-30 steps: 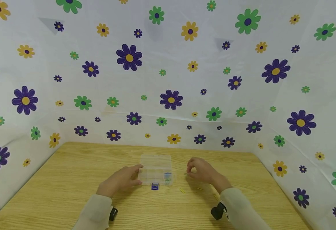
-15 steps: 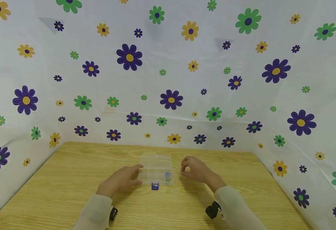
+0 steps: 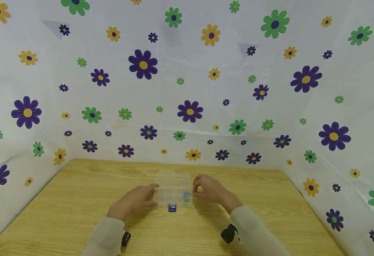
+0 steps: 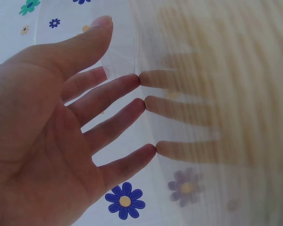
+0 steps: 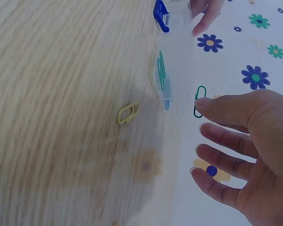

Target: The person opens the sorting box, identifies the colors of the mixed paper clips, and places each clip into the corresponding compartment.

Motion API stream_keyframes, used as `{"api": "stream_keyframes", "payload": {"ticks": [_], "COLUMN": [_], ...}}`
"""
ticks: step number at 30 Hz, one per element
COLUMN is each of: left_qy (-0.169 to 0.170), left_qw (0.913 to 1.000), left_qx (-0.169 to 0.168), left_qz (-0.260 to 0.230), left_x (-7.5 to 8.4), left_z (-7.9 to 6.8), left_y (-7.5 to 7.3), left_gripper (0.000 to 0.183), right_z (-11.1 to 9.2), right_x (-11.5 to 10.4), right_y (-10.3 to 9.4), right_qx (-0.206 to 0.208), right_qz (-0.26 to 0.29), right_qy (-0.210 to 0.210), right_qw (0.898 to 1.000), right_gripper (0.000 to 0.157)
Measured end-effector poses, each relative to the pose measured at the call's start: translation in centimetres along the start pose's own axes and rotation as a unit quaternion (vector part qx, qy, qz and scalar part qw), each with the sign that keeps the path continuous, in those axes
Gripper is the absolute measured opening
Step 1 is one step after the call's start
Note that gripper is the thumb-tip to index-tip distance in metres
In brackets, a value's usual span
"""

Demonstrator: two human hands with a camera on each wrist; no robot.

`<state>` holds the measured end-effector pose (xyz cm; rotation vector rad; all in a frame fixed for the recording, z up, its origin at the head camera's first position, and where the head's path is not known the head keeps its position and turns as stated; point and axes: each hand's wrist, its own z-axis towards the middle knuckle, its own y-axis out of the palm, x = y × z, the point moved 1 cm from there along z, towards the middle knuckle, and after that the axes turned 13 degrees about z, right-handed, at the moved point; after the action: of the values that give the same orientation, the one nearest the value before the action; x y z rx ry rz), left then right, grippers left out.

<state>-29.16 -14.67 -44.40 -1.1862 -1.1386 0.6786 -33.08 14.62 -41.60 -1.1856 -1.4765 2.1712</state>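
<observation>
A clear plastic box (image 3: 173, 181) lies opened on the table, its hinged lid folded back and a blue latch (image 3: 172, 207) at the front. Its right compartments contain blue paper clips (image 3: 187, 194) and green paper clips (image 5: 161, 70). My right hand (image 3: 210, 189), at the box's right side, pinches a green paper clip (image 5: 198, 96) between thumb and finger. My left hand (image 3: 135, 201) is at the box's left edge with its fingers extended; its fingertips (image 4: 148, 149) touch the table. Yellow paper clips (image 3: 203, 212) lie on the table right of the box, one partly hidden by the right forearm.
The wooden table (image 3: 78, 199) is bounded by white flowered sheeting (image 3: 187, 85) behind and at both sides. Each wrist wears a black camera, such as the right wrist camera (image 3: 227, 234).
My right hand has moved left with the pinched paper clip, from beside the box to its right edge. The left hand and the box have stayed in place.
</observation>
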Motion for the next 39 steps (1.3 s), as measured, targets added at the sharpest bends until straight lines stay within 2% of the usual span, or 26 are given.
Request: {"api": "stream_keyframes", "payload": {"ticks": [5,13,24,32,39], "left_qy": [-0.004,-0.001,-0.004,-0.006,-0.008], "left_qw": [1.0,1.0,1.0,0.9999,0.9999], "left_qx": [0.0,-0.002,-0.002,-0.001,-0.004], "left_qz": [-0.004,-0.005,0.005,0.01,0.009], "left_x": [0.0,0.1,0.1,0.0,0.0], "left_z": [-0.1,-0.1,-0.1,0.0,0.0], "left_y": [-0.1,-0.1,-0.1,0.0,0.0], "left_gripper": [0.065,0.065,0.065,0.065,0.065], "right_z": [0.5,1.0,1.2,1.0,0.5], "right_x": [-0.5,-1.1,-0.8,-1.0,-0.9], "right_y": [0.5,1.1,1.8,1.8,0.7], "right_qx": [-0.006,-0.014,-0.017,-0.016,-0.011], "right_qz": [0.015,0.008,0.008,0.011,0.012], "right_qy": [0.007,0.018,0.028,0.038,0.039], "right_qw": [1.0,1.0,0.999,0.999,0.999], "right_gripper": [0.011,0.012,0.012,0.011,0.008]}}
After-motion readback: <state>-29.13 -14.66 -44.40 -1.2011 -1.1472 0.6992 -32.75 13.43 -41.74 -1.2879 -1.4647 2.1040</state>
